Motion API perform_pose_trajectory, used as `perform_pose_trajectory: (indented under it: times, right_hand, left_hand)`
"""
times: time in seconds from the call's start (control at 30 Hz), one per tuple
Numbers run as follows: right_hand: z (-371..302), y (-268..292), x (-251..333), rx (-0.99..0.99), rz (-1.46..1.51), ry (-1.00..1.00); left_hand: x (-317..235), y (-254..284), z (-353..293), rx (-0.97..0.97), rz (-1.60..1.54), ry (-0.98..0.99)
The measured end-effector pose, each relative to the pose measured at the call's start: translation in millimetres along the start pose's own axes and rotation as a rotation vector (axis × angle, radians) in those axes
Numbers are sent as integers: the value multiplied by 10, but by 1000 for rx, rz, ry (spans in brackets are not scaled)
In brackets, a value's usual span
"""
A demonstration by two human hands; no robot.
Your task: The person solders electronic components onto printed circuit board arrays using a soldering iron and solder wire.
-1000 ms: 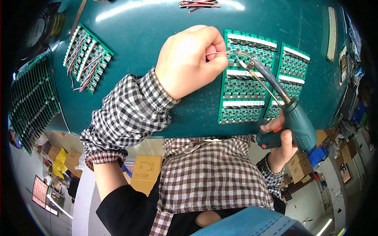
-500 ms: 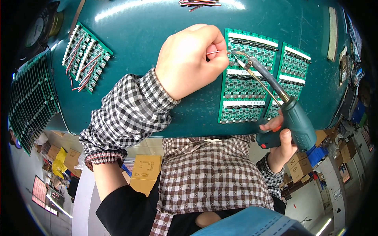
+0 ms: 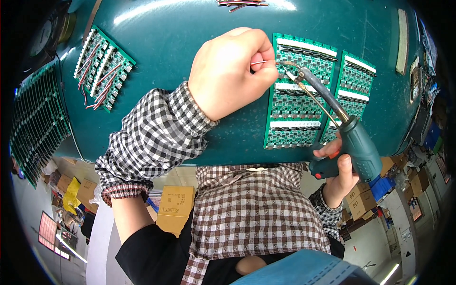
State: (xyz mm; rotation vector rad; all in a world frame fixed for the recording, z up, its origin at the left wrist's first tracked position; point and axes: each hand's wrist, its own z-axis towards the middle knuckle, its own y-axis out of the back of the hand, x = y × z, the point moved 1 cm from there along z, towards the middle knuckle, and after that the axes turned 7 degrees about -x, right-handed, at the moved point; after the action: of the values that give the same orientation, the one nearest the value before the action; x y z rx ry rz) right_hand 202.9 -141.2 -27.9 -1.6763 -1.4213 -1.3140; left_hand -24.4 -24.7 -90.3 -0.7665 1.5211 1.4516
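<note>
My left hand [image 3: 232, 73] is closed in a pinch on a thin wire [image 3: 257, 62] above the left edge of a green circuit board panel [image 3: 295, 107]. In my right hand [image 3: 341, 166] is a dark green soldering gun [image 3: 359, 148], gripped by its handle. Its metal barrel points up and left, and the bent tip [image 3: 286, 63] is close to the fingertips of my left hand. A thin feed tube [image 3: 319, 103] runs along below the barrel. Whether the tip touches the wire or board is too small to tell.
A second circuit board panel [image 3: 354, 85] lies just right of the first. At the left, another board [image 3: 105, 66] has several red, white and dark wires on it, beside a row of upright boards [image 3: 40, 118]. Loose wires [image 3: 241, 4] lie at the far edge of the green table [image 3: 166, 52].
Almost nothing differs. Both hands, the wire and the soldering gun hold nearly the same place, with only a very slight shift of the whole picture.
</note>
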Motion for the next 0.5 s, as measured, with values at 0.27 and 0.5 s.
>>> perform_pose_trajectory:
  times: [0.27,0.5]
  right_hand:
    - [-4,-2,-5,-2,-7,-18]
    - [-32,13,8,-28,-10,-15]
  left_hand:
    - [5,0,-6,2,-10,6]
    - [9,-5,-5,14,9,25]
